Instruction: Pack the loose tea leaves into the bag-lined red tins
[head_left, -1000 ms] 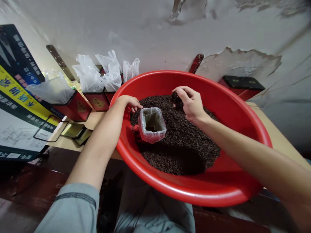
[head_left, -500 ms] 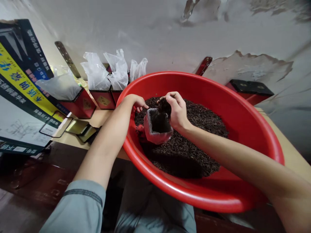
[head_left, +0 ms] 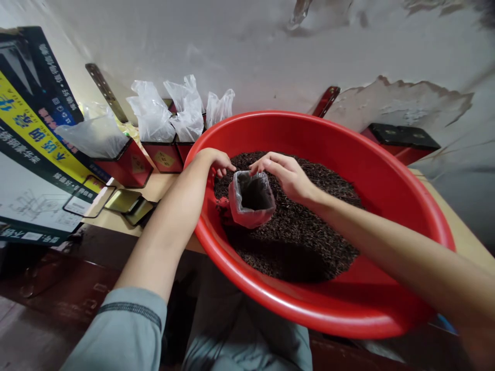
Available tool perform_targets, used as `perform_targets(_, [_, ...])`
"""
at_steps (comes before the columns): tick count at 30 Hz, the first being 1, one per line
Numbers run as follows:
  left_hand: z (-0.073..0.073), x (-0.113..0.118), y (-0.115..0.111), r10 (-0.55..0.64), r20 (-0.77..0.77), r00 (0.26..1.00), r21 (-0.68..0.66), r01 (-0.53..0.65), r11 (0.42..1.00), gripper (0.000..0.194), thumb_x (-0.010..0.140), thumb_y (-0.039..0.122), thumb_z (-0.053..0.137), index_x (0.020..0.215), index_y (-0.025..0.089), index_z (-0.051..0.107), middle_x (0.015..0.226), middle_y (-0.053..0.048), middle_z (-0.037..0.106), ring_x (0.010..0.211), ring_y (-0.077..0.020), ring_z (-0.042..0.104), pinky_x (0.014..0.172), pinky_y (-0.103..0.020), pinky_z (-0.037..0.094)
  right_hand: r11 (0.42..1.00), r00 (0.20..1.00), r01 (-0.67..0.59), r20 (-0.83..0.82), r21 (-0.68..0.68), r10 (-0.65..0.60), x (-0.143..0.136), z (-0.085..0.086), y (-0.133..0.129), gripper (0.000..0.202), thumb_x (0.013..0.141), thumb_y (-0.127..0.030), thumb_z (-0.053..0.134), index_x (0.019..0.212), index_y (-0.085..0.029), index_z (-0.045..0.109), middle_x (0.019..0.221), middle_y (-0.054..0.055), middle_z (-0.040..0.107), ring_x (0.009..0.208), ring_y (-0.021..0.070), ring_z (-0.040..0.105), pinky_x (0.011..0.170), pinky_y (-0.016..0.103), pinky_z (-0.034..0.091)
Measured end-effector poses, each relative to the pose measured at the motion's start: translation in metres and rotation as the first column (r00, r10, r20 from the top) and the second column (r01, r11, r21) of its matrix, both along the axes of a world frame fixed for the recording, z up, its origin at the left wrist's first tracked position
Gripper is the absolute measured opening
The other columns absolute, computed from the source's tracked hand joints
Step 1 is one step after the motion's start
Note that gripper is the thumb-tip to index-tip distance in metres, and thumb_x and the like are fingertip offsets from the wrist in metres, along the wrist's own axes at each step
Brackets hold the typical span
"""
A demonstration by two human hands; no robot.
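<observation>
A tin lined with a clear plastic bag [head_left: 253,214] stands in a heap of dark loose tea leaves [head_left: 309,232] inside a wide red basin [head_left: 402,206]. The bag is folded out over the tin's rim, and its inside looks dark. At the tin's far left corner is my left hand [head_left: 220,162], fingers curled and the index reaching to the rim; what it grips, if anything, is hidden. My right hand [head_left: 284,172] hovers over the tin's far right edge, palm down, fingers stretched out, with no leaves visible in it.
Several red tins [head_left: 133,165] with plastic bags sticking out stand left of the basin. Gold lids [head_left: 127,201] lie on the wooden table [head_left: 160,183] in front of them. A large printed carton [head_left: 38,139] leans at far left. Another red tin [head_left: 402,139] sits behind the basin at right.
The clump of dark leaves in my right hand has been let go over the tin. That hand's fingers have straightened and it now sits palm down. My left hand has stayed put.
</observation>
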State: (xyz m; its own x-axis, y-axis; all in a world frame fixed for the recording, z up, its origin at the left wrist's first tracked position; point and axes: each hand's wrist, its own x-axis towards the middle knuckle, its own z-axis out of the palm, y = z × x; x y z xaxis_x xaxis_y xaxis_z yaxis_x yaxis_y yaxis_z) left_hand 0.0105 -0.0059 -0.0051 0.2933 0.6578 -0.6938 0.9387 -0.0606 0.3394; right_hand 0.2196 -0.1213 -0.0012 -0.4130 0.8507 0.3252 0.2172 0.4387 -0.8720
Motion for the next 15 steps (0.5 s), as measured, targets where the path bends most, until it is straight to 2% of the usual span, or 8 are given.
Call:
perform_targets(2, [-0.001, 0.000, 0.001, 0.020, 0.005, 1.000, 0.010, -0.020, 1.000, 0.056, 0.100, 0.042, 0.050, 0.150, 0.016, 0.052, 0.145, -0.018, 0.063, 0.120, -0.0285, 0.069, 0.091, -0.035, 0.060, 0.991, 0.923, 0.052, 0.374, 0.121, -0.094, 0.027, 0.002, 0.004, 0.041, 0.096, -0.058, 0.051, 0.101, -0.021, 0.069, 0.109, 0.011, 0.071, 0.109, 0.0281, 0.065, 0.104, 0.049, 0.049])
perform_targets(3, [-0.002, -0.001, 0.001, 0.034, 0.007, 0.999, 0.015, -0.034, 0.999, 0.056, 0.099, 0.042, 0.051, 0.150, 0.017, 0.053, 0.144, -0.018, 0.064, 0.119, -0.0287, 0.070, 0.090, -0.035, 0.060, 0.977, 0.808, 0.085, 0.560, 0.193, -0.181, 0.041, 0.000, 0.006, 0.046, 0.095, -0.059, 0.053, 0.113, -0.020, 0.070, 0.122, 0.015, 0.068, 0.119, 0.0321, 0.061, 0.109, 0.053, 0.045])
perform_targets(5, [-0.004, -0.002, 0.003, 0.051, 0.013, 0.999, 0.013, -0.051, 0.999, 0.057, 0.098, 0.041, 0.055, 0.149, 0.016, 0.053, 0.144, -0.018, 0.064, 0.116, -0.0288, 0.071, 0.088, -0.035, 0.060, 0.936, 0.456, 0.202, 0.819, 0.287, -0.349, 0.066, -0.013, 0.005, 0.066, 0.094, -0.065, 0.052, 0.140, -0.018, 0.061, 0.147, 0.023, 0.053, 0.135, 0.0423, 0.050, 0.112, 0.064, 0.037])
perform_targets(6, [-0.005, -0.003, 0.005, 0.056, 0.016, 0.998, 0.008, -0.056, 0.998, 0.058, 0.097, 0.041, 0.056, 0.148, 0.016, 0.054, 0.144, -0.018, 0.064, 0.115, -0.0286, 0.071, 0.087, -0.034, 0.060, 0.918, 0.286, 0.270, 0.886, 0.291, -0.365, 0.075, -0.022, 0.002, 0.075, 0.095, -0.068, 0.048, 0.151, -0.019, 0.052, 0.155, 0.025, 0.046, 0.139, 0.0462, 0.045, 0.110, 0.069, 0.037])
perform_targets(7, [-0.007, -0.004, 0.006, 0.057, 0.020, 0.998, 0.002, -0.057, 0.998, 0.058, 0.096, 0.041, 0.057, 0.148, 0.015, 0.054, 0.144, -0.018, 0.064, 0.115, -0.0281, 0.071, 0.086, -0.033, 0.060, 0.912, 0.165, 0.313, 0.930, 0.265, -0.327, 0.081, -0.032, -0.002, 0.079, 0.097, -0.070, 0.042, 0.159, -0.020, 0.042, 0.158, 0.026, 0.041, 0.140, 0.0480, 0.044, 0.107, 0.071, 0.038])
perform_targets(8, [-0.008, -0.005, 0.007, 0.055, 0.023, 0.998, -0.004, -0.055, 0.998, 0.058, 0.096, 0.042, 0.057, 0.147, 0.015, 0.055, 0.144, -0.018, 0.064, 0.115, -0.0275, 0.071, 0.085, -0.032, 0.060, 0.915, 0.089, 0.322, 0.955, 0.242, -0.284, 0.085, -0.042, -0.007, 0.080, 0.099, -0.071, 0.037, 0.162, -0.022, 0.036, 0.159, 0.026, 0.041, 0.139, 0.0485, 0.045, 0.104, 0.071, 0.040])
perform_targets(11, [-0.010, -0.006, 0.008, 0.032, 0.015, 0.999, -0.014, -0.032, 0.999, 0.059, 0.095, 0.043, 0.059, 0.146, 0.013, 0.055, 0.142, -0.018, 0.065, 0.117, -0.0261, 0.070, 0.082, -0.028, 0.058, 0.933, 0.017, 0.233, 0.958, 0.274, -0.285, 0.081, -0.065, -0.020, 0.075, 0.102, -0.066, 0.035, 0.161, -0.020, 0.037, 0.150, 0.025, 0.051, 0.131, 0.0458, 0.051, 0.099, 0.066, 0.044])
perform_targets(15, [-0.007, -0.004, 0.003, 0.019, 0.002, 1.000, -0.003, -0.019, 1.000, 0.067, 0.091, 0.047, 0.064, 0.147, 0.012, 0.053, 0.146, -0.018, 0.063, 0.122, -0.0265, 0.067, 0.079, -0.024, 0.057, 0.908, 0.029, 0.184, 0.922, 0.376, -0.387, 0.068, -0.070, -0.020, 0.054, 0.104, -0.050, 0.042, 0.139, -0.012, 0.057, 0.136, 0.026, 0.059, 0.122, 0.0401, 0.057, 0.094, 0.055, 0.049])
